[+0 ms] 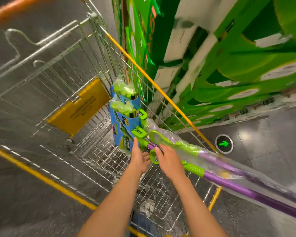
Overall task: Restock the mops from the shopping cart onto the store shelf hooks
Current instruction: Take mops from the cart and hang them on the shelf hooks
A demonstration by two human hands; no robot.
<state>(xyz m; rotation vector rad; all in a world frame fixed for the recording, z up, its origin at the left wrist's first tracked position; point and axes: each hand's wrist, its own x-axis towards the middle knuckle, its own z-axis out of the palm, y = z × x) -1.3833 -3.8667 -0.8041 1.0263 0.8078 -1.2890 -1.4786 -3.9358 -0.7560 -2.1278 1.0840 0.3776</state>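
Grey polished store floor (pixel 256 134) surrounds a wire shopping cart (pixel 92 147), with green-packaged stock on the store shelf (pixel 229 69) to the right. Inside the cart, two mops (pixel 126 117) stand in its far right corner, heads in blue card sleeves, their purple handles (pixel 229 182) leaning out over the rim in clear plastic wrap. Both hands reach to the green collars: the left hand (pixel 140 156) has straight fingers beside the lower collar, and the right hand (pixel 169 159) lies over the shaft, fingers loosely extended, clasping nothing firmly. These mops look light, long and stiff; the wrap is probably slippery, so gripping the green collar seems safest.
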